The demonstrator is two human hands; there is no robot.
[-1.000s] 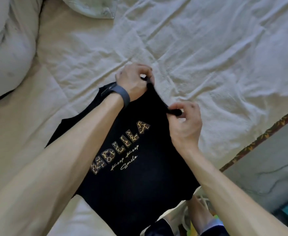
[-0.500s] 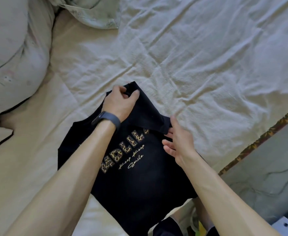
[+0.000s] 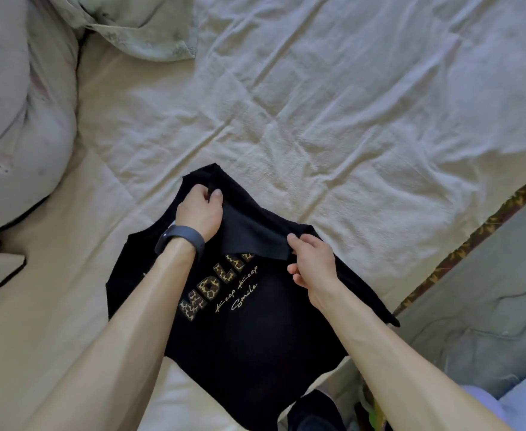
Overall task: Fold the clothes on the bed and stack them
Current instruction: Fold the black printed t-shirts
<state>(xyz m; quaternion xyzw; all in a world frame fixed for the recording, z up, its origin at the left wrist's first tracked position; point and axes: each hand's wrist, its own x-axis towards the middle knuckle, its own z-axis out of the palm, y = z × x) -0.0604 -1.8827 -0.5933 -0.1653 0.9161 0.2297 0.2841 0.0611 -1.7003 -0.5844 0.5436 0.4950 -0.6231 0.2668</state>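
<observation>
A black T-shirt (image 3: 243, 334) with leopard-print letters and gold script lies print-up on the bed near the front edge. Its sleeve is turned inward over the chest and covers the end of the print. My left hand (image 3: 199, 209), with a dark band on the wrist, pinches the cloth at the shirt's far top corner. My right hand (image 3: 313, 259) pinches the lower edge of the folded sleeve flap between thumb and fingers. Both forearms reach across the shirt and hide part of it.
The cream sheet (image 3: 333, 113) is wrinkled and spreads far and right. Pale pillows (image 3: 16, 126) bulge at the left, and a patterned pillowcase (image 3: 137, 26) lies at the top. The bed's patterned border (image 3: 473, 237) runs down the right, with the floor (image 3: 489, 306) beyond.
The sleeve has been brought down onto the shirt's chest, covering more of the letters. My right hand opened for a moment and now pinches the flap's edge. My left hand has kept its hold.
</observation>
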